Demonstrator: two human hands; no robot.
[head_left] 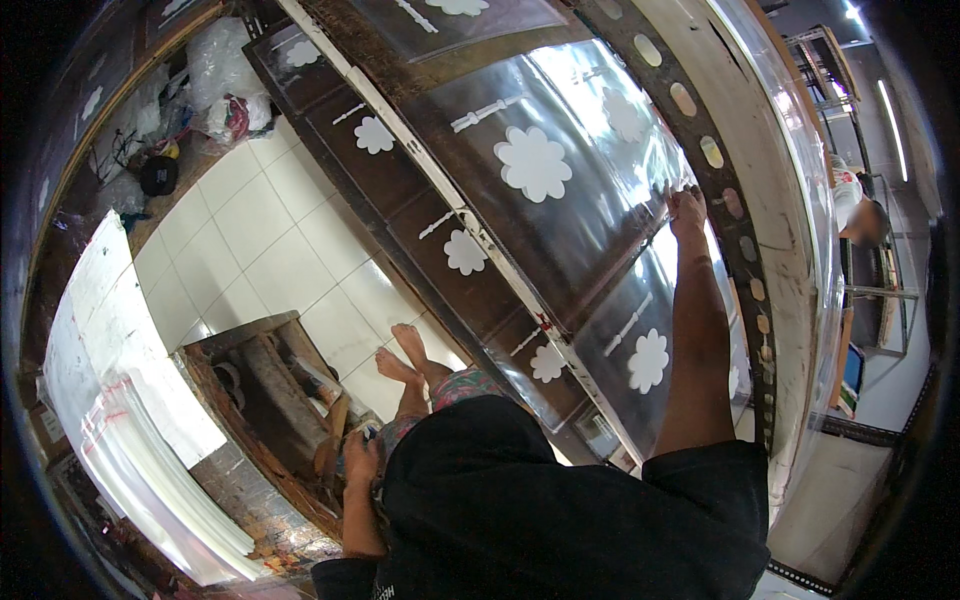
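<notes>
My right hand (687, 208) reaches out at arm's length to a large dark brown wooden panel (420, 190) decorated with white flower shapes (533, 163). A clear plastic film (590, 110) covers the panel, and my fingers rest spread on the film near its right side, beside a brown strip with oval cut-outs (712, 150). My left hand (358, 458) hangs low by my hip, next to a rough wooden box (262, 335). Its fingers are curled, and I cannot tell whether they hold anything. My bare feet (405, 352) stand on white floor tiles.
A stack of white sheets and clear plastic (105, 370) lies at the left. Plastic bags and clutter (220, 75) sit at the top left by a black round object (158, 175). Another person (860, 215) stands at the far right near metal shelving (880, 300).
</notes>
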